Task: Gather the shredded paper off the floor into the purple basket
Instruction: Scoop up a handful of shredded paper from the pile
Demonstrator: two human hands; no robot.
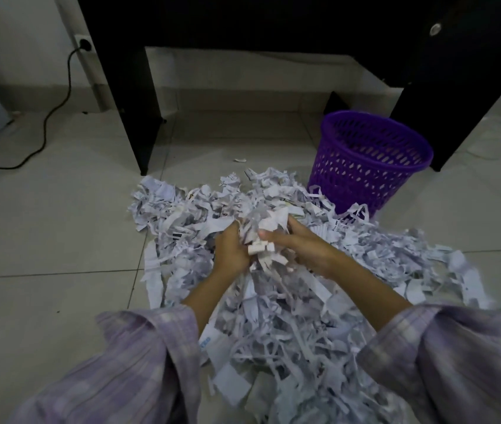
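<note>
A wide heap of white shredded paper (289, 316) covers the tiled floor in front of me. My left hand (230, 249) and my right hand (301, 244) face each other in the middle of the heap, fingers curled round one clump of shreds (266, 231) squeezed between them. The purple basket (368, 160) stands upright on the floor beyond and to the right of my hands, its mesh wall touching the heap's far edge. A few strips lean against its base. Its inside looks empty from here.
A black desk spans the back, with one leg (139, 102) left of the heap and another (469, 87) right behind the basket. A black cable (56, 108) runs from a wall socket across the floor at left. One stray scrap (239, 160) lies past the heap.
</note>
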